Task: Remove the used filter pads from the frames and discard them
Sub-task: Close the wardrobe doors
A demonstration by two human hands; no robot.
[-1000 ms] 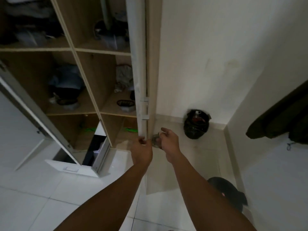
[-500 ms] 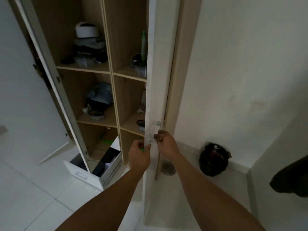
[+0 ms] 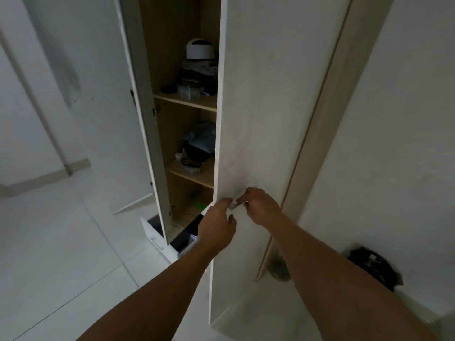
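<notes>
I cannot tell where the used filter pads are; my right grip (image 3: 261, 207) pinches the small silvery handle (image 3: 234, 206) of the tall white cabinet door (image 3: 258, 119), and my left grip (image 3: 216, 225) curls round that door's edge just beside it. Behind it, wooden shelves (image 3: 189, 102) hold clutter.

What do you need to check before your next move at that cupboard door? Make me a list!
1. Right hand pinches the small shiny piece at the white door: ok.
2. Left hand holds something firmly: cannot tell; its fingers curl beside that piece.
3. Bottom drawer out of the way: not ok, it stands pulled out.
4. Filter pads in sight: cannot tell, none plainly visible.
5. Somewhere to throw pads: cannot tell; a dark bag sits on the floor by the wall.
</notes>
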